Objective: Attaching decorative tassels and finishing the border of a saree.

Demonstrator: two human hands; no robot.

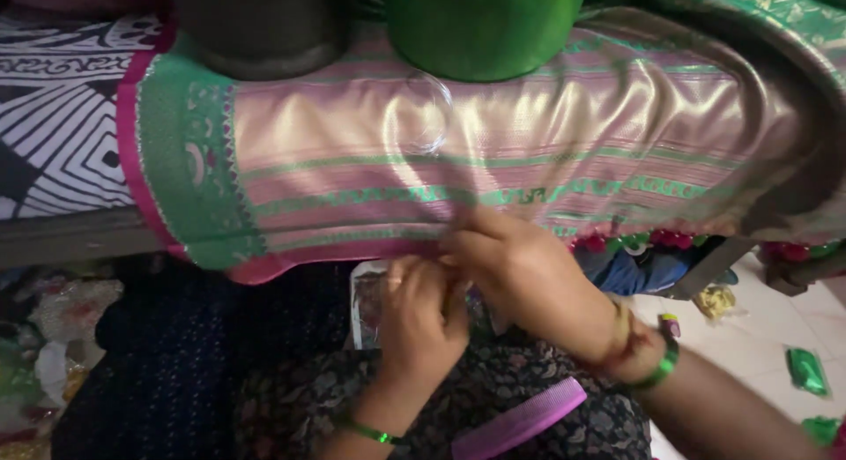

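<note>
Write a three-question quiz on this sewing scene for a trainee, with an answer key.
1. True or false: the left hand and the right hand are close together at the lower edge of the pink and green cloth.
2. Which thing lies on the person's lap, near the bottom of the picture?
A. a purple comb
B. a pair of scissors
C. a wooden ruler
3. Fill in: two round containers stand on the cloth at the top, a dark one and a ______ one.

Key
1. True
2. A
3. green
</note>
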